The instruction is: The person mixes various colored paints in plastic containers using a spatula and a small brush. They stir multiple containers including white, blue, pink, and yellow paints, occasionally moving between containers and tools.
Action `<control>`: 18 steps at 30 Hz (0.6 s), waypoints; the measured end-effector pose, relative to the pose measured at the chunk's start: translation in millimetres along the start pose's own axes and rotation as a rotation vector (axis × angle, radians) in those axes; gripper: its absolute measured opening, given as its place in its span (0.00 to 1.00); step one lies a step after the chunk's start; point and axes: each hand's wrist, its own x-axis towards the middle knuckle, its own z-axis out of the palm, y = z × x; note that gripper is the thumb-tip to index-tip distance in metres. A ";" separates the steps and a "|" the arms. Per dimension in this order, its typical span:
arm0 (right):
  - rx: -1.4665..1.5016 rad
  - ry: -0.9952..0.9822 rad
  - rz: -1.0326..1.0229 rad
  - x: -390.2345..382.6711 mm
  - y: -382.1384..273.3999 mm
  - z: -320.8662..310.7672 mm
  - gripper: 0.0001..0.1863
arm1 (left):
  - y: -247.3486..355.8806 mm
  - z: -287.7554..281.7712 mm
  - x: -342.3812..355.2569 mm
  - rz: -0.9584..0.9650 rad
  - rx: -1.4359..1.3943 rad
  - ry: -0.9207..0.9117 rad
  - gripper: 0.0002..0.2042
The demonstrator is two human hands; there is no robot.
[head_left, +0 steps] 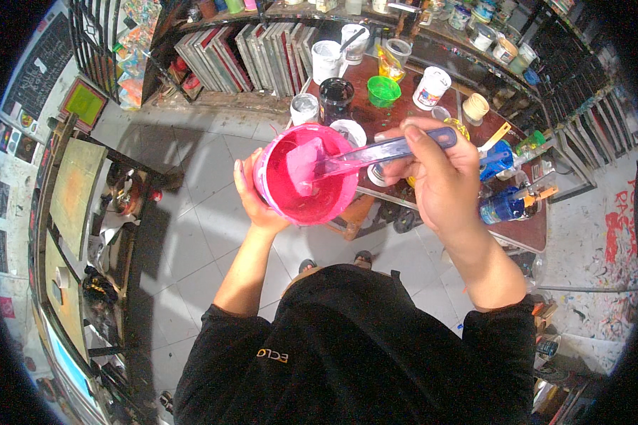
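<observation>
Nearest: black sleeves and forearms rising from the lower edge. Left hand (252, 195) cupped around the near left wall of the pink tub (307, 173), fingers wrapped and gripping it, held in the air above grey floor tiles (191, 177), just near of the table edge. Right hand (436, 173) closed around the handle of a clear plastic spatula (376, 152), blade coated pink and dipped into the pink ink inside the tub.

Best done, by the look of it, with the tub kept level and the blade scraping along the wall and bottom, slow enough to keep ink off the rim.

Open room only to the near left over the tiles. Right and far: the dark red table (532, 234), crowded with a black jar (336, 98), green cup (383, 91), white pots (431, 86) and blue bottles (502, 205); elbow swing to the right likely tight. Farther still, stacked frames (248, 57) on a shelf.
</observation>
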 end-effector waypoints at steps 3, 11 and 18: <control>0.039 0.043 -0.005 -1.0 -0.6 -8.1 0.10 | -1.5 -2.8 0.2 -0.023 0.065 -0.006 0.58; -0.421 -0.087 -0.302 -18.4 -45.1 -4.4 0.08 | 9.6 7.2 7.6 -0.044 0.135 -0.042 0.59; -0.639 -0.397 -0.489 -20.3 -71.5 6.6 0.06 | 10.4 16.8 14.8 -0.205 0.222 -0.141 0.29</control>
